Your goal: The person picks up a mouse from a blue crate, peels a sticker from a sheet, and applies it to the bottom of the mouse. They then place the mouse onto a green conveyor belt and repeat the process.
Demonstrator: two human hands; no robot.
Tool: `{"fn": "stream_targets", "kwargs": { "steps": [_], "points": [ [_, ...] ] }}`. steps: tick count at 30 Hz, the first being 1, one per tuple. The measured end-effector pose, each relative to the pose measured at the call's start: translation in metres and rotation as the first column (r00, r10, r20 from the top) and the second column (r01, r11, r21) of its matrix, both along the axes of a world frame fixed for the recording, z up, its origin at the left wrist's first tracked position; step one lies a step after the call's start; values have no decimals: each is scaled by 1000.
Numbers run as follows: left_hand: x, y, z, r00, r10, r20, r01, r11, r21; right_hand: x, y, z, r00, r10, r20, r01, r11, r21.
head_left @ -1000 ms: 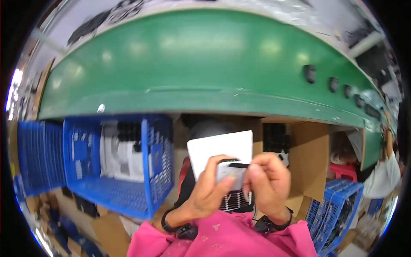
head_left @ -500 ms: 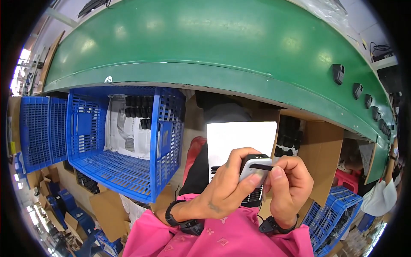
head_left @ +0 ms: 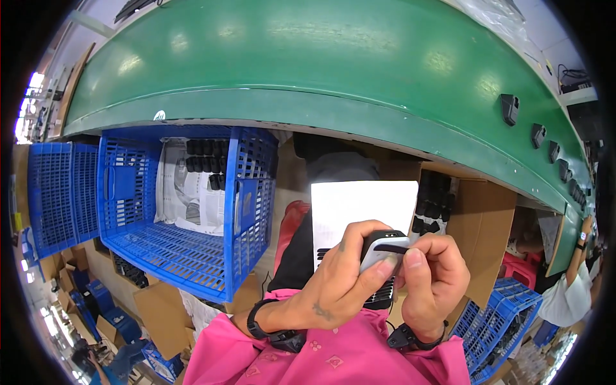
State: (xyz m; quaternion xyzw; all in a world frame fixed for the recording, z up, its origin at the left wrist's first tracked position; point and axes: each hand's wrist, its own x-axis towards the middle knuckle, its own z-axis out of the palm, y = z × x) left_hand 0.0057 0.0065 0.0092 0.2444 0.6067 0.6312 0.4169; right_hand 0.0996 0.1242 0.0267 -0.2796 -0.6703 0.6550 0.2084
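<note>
My left hand (head_left: 343, 276) is wrapped round a small rounded device (head_left: 380, 258) with a grey face and black sides, held tilted above my lap. Against the grey face, near its top end, lies a narrow black strip (head_left: 389, 248). The thumb and forefinger of my right hand (head_left: 433, 279) pinch the strip's right end; its other fingers are curled. Under and behind both hands rests a white sheet (head_left: 362, 202) on my lap, with rows of black strips on its lower part, partly covered by my hands.
A blue crate (head_left: 176, 260) to the left holds black pieces (head_left: 206, 155) on paper. At right stands a cardboard box (head_left: 478, 237) with black parts. Several black devices (head_left: 510, 110) line the green bench (head_left: 289, 58). Another blue crate (head_left: 504, 327) and a co-worker's arm (head_left: 576, 253) are far right.
My hands, the device and the strip stay almost in place. At the far right the co-worker's arm shows more, and a person has come into view at the lower left.
</note>
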Motion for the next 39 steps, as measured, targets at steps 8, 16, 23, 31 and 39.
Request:
{"fn": "stream_targets", "kwargs": {
  "steps": [8, 16, 23, 31, 39],
  "points": [
    [2, 0, -2, 992, 49, -113, -44, 998, 45, -5, -3, -4, 1000, 16, -7, -14, 976, 216],
    [0, 0, 0, 983, 45, -179, -41, 999, 27, -5, -3, -4, 999, 36, 7, -37, 960, 278],
    [1, -1, -3, 988, 64, -139, -61, 998, 26, -7, -6, -6, 996, -85, 33, 82, 993, 85],
    [0, -5, -3, 983, 35, 178, -41, 999, 27, -8, 3, -3, 999, 39, 30, -36, 994, -107],
    [1, 1, -14, 956, -10, 294, -67, 965, 252, -16, 16, -3, 991, 100, 93, -86, 986, -141]
  ]
}}
